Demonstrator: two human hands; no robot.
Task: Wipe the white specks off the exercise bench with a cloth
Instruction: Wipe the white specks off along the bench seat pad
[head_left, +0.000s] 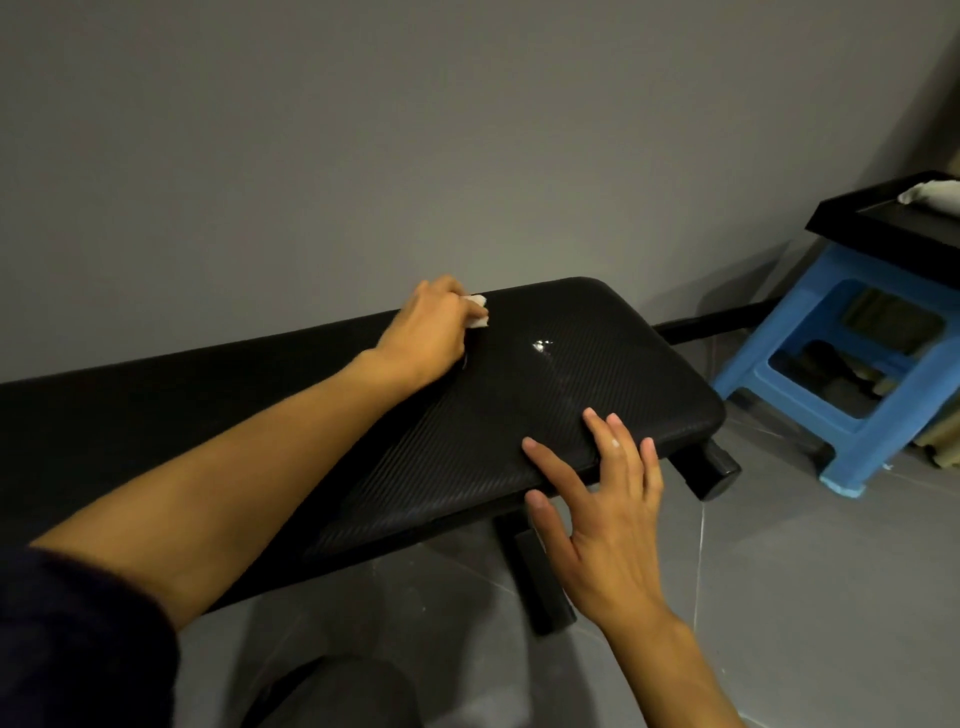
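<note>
Starting on the left: the left arm reaches across the black exercise bench (208, 405), and the left hand (426, 332) sits at the far edge of the pad. Its fingers are curled round a small wadded white cloth (479, 312), with only a corner poking out on the right side of the fist. The white specks (543, 347) are just right of that, a little cluster toward the right end of the pad. They're close to the cloth but not touching it, so I'd say they haven't been hit yet. Biggest risk imo is that the cloth is balled up so tight the contact patch is tiny. One pass could skim beside the specks, or smear them along the ribbed texture of the cover instead of lifting them. A sweep to the right could also flick the bits off the rounded end onto the grey tiled floor (779, 597), which just moves the mess. Can't tell if the stuff is dry crumbs or something wet, but it glints a bit, so dragging it might streak. Further right, the right hand (608, 525) is open and holding nothing, fingers spread and straight, fingertips resting on the near edge of the pad. If the wipe comes toward the near side, that hand is right in the path and could get specks pushed under it. The blue plastic stool (841, 415) sits off to the far right, well apart, no issue there.
</note>
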